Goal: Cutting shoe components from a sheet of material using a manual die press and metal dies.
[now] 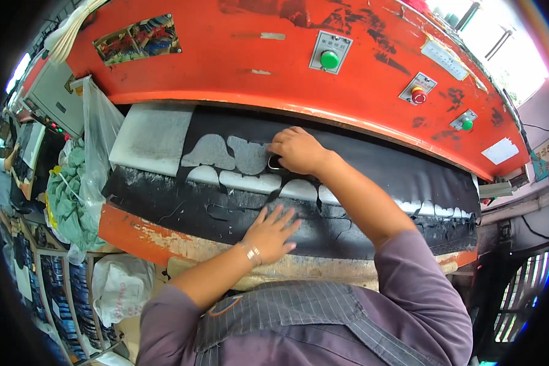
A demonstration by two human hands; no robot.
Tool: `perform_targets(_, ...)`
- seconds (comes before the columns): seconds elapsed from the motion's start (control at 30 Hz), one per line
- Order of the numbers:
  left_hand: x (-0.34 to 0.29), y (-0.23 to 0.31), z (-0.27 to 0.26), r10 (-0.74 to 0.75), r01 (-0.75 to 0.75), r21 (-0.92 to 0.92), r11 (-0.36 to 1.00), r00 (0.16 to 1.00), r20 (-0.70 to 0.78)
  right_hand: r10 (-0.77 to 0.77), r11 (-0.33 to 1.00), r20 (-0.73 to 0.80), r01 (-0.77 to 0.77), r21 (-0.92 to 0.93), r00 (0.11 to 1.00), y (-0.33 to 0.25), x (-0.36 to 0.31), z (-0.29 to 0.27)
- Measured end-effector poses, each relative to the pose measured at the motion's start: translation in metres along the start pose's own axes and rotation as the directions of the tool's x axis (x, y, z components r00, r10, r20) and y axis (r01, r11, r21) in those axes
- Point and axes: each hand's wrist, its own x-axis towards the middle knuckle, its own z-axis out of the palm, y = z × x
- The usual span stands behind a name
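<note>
Now, left hand (269, 235) spread, right hand (297, 151) curled at metal loop (270, 163), grip unclear, smooth black sheet (415, 174)

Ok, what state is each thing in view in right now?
Left hand: open, fingers spread, palm down.
Right hand: fingers bent, beside the metal loop; grip unclear.
Metal loop: partly hidden by the right hand.
Black sheet: spread out, shapes cut from it.
White board: partly covered, smudged grey.
Clear plastic bag: hanging, creased.
Green cloth: crumpled.
Red button: pressed or not, unclear.
</note>
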Motion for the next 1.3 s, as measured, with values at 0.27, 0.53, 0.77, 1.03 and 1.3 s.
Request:
perform_targets(0.27, -0.045, -0.058, -0.073, 0.083, 0.094, -0.694, 0.713, 0.973, 0.217, 0.586, 0.811, 0.042, -0.584, -0.038, 0.81, 0.029, -0.023, -0.059)
perform_targets(0.53, 0.11, -0.062, -0.036, -0.237, -0.029, -0.617, 0.787, 0.908, -0.345, 0.978, -0.012, 0.184, -0.848, 0.53, 0.101, 0.028, -0.139, -0.012)
perform_targets(0.77, 0.156, -0.043, 0.0, -0.228, 0.082, -0.31, 0.947, 0.853, -0.47, 0.847, 0.512, 0.01, -0.82, 0.255, 0.532, -0.005, -0.186, 0.009)
perform_targets(1.03, 0.167, -0.044, 0.002, -0.25, 0.082, -0.333, 0.939, 0.829, -0.5, 0.763, 0.647, -0.215, -0.72, 0.251, 0.61, 0.009, -0.188, 0.02)
perform_targets(1.3, 0.166, -0.033, -0.005, -0.224, 0.067, -0.313, 0.947, 0.836, -0.501, 0.729, 0.678, -0.249, -0.723, 0.133, 0.637, 0.005, -0.185, 0.008)
